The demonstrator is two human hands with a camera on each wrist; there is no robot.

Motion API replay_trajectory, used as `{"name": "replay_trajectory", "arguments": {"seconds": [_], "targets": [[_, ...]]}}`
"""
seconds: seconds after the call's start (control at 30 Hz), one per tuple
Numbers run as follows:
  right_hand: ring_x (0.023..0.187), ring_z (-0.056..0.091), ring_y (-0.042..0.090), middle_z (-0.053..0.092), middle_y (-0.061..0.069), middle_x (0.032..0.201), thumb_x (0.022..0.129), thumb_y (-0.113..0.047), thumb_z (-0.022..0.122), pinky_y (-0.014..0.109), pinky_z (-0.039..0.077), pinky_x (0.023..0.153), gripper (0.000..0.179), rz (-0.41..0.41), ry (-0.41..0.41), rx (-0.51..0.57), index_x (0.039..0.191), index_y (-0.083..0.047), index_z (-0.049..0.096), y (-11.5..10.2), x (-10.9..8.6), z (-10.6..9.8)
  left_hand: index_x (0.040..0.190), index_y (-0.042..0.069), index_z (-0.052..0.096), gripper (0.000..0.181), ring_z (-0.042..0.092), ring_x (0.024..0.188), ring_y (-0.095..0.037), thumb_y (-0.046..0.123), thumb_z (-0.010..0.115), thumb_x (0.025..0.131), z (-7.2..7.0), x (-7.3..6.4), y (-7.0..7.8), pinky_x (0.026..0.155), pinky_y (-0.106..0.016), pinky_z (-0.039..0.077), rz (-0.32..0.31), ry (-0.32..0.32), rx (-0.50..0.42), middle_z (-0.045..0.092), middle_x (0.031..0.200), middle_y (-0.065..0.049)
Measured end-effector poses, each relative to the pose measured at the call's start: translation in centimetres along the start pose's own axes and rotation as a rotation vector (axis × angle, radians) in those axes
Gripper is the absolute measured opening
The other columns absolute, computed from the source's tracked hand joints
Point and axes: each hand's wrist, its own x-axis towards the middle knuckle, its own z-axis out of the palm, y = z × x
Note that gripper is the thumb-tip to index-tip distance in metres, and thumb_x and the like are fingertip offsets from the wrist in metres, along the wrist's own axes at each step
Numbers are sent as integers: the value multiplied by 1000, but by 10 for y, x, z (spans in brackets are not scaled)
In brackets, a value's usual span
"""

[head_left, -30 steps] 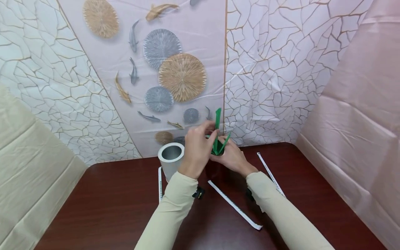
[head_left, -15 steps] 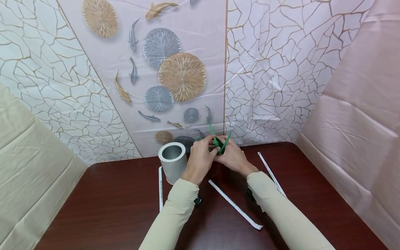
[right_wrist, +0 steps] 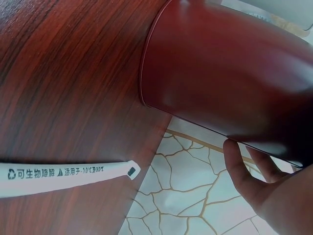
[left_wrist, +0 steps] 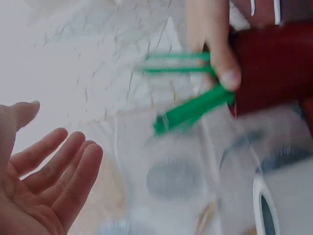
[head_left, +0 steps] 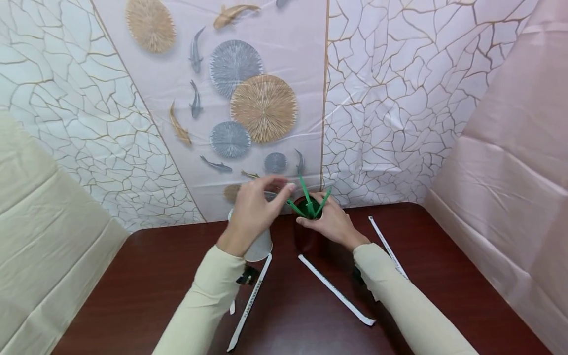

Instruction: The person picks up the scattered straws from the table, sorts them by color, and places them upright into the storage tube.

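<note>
A dark red cylindrical cup (head_left: 307,241) stands toward the back of the table. My right hand (head_left: 332,223) grips its rim, thumb on the near side; in the right wrist view the fingers (right_wrist: 239,169) lie along the cup's side. Several green straws (head_left: 304,190) lean out of the cup's mouth in different directions. Left of the cup, my left hand (head_left: 254,207) is raised with nothing in it, its fingers spread loosely in the left wrist view. Behind that hand, a grey canister (head_left: 260,248) with a pale rim is partly hidden.
White paper straw wrappers lie on the dark wood table (head_left: 168,296): one slanting wrapper (head_left: 250,303) by the left forearm, another wrapper (head_left: 337,291) in front of the cup, and a third wrapper (head_left: 387,245) beyond the right forearm. A patterned cloth (head_left: 381,123) hangs behind the table.
My left hand has let go of a green straw at the cup and moved left, now covering much of the canister. My right hand keeps its grip on the cup.
</note>
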Motion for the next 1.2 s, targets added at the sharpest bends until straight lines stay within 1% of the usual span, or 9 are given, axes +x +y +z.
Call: {"name": "replay_trajectory", "arguments": {"seconds": [0.1, 0.2, 0.33, 0.47, 0.6, 0.77, 1.0, 1.1, 1.2], "targets": [[131, 54, 32, 44, 5, 158, 85, -66, 78, 59, 50, 97, 94, 0, 4, 8, 161, -23, 45, 1, 0, 0, 114, 8, 79, 25, 75, 97, -16, 29, 75, 100, -17, 4, -17, 87, -35, 61, -47, -21, -63, 80, 102, -2], [132, 54, 33, 44, 5, 159, 85, -65, 78, 59, 50, 97, 96, -7, 3, 11, 162, -21, 44, 0, 1, 0, 118, 8, 77, 29, 75, 103, -20, 31, 75, 100, -33, 4, -39, 92, -39, 60, -122, -79, -118, 78, 109, -5], [132, 55, 33, 43, 5, 160, 84, -68, 77, 59, 51, 95, 99, -8, 4, 2, 163, -21, 43, -1, 2, -1, 132, 8, 71, 46, 70, 118, -31, 39, 75, 99, -41, -5, -77, 103, -50, 54, -203, -174, -102, 72, 128, -10], [133, 54, 33, 43, 6, 160, 84, -68, 76, 60, 51, 94, 98, -11, 6, -2, 163, -21, 42, -1, 2, -2, 147, 4, 59, 70, 58, 134, -40, 46, 79, 94, -34, -15, -121, 112, -58, 45, -220, -263, -17, 60, 146, -16], [135, 53, 34, 44, 6, 160, 86, -64, 78, 62, 51, 95, 95, -8, 0, -2, 163, -21, 42, 0, 1, -1, 157, 8, 48, 87, 45, 146, -38, 52, 82, 89, -16, -30, -153, 117, -59, 38, -270, -320, -1, 48, 159, -13], [135, 53, 33, 43, 5, 160, 86, -66, 76, 62, 51, 95, 94, -2, -5, 1, 163, -23, 43, -1, -1, 1, 159, 18, 48, 92, 41, 150, -35, 61, 82, 85, -6, -44, -166, 115, -61, 40, -355, -319, -33, 43, 164, -6], [137, 52, 34, 43, 6, 161, 86, -64, 78, 63, 50, 98, 95, 7, -3, 5, 163, -21, 43, -1, -2, -3, 156, 15, 51, 84, 40, 151, -33, 55, 81, 89, 6, -49, -169, 117, -59, 38, -319, -271, -48, 43, 164, -6], [144, 45, 35, 40, 8, 164, 86, -65, 78, 65, 46, 105, 98, -8, -41, 20, 164, -17, 40, -1, -2, -7, 158, 16, 48, 84, 38, 152, -33, 56, 79, 91, 11, -53, -171, 117, -59, 37, -315, -260, -48, 41, 165, -5], [153, 35, 38, 31, 12, 170, 84, -67, 78, 67, 41, 111, 109, -28, -96, 15, 167, -13, 31, -2, 0, -13, 159, 17, 48, 84, 40, 151, -32, 55, 79, 91, 12, -57, -173, 117, -59, 38, -315, -235, -34, 41, 165, -4]]}}
